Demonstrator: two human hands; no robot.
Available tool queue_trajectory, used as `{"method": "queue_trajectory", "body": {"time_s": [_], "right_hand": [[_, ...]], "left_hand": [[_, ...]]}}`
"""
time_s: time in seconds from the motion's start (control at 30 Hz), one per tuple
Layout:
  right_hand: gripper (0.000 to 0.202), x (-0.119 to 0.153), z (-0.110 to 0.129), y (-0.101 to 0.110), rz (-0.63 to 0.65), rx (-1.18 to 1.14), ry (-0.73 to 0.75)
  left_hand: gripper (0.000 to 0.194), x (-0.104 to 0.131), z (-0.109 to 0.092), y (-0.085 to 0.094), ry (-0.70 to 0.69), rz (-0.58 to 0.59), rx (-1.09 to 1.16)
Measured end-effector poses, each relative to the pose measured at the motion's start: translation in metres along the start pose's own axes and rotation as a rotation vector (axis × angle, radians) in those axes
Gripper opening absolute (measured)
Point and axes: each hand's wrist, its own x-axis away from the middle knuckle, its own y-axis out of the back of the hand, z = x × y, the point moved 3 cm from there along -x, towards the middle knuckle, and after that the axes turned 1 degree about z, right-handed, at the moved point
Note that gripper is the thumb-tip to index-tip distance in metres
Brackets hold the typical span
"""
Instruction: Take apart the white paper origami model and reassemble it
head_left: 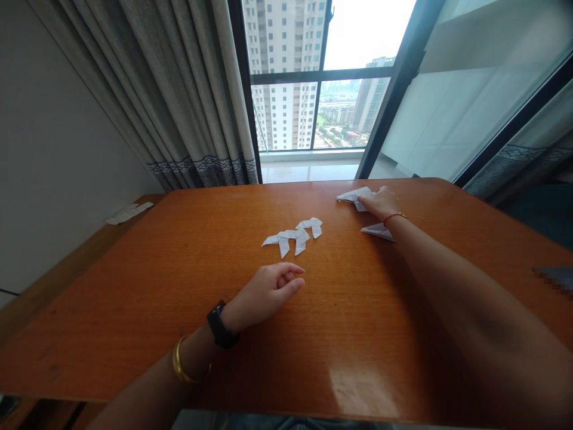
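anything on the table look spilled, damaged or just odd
Nothing looks spilled or damaged around the folded white papers on the table. The one odd thing is a grey patch at the right edge: it is pixelated, so I cannot tell what it is.

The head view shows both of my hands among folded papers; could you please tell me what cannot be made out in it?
- Head view: whether the right hand grips the far folded paper; the hand itself covers the contact.
- Head view: the full outline of the pointed paper; the right wrist overlaps it.
- Head view: what the grey object is; it is pixelated and cut off by the right edge.
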Motion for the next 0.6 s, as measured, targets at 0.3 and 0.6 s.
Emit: {"method": "queue_trajectory", "body": {"time_s": [0.3, 0.6], "right_hand": [[0.094, 0.008, 0.011, -0.011, -0.007, 0.045, -0.017], [0.087, -0.003, -0.011, -0.005, 0.046, 0.088, 0.050]], "left_hand": [[0.036, 0.000, 0.004, 0.000, -0.006, -0.017, -0.013], [0.036, 0.000, 0.002, 0.000, -0.025, -0.021, -0.016]]}}
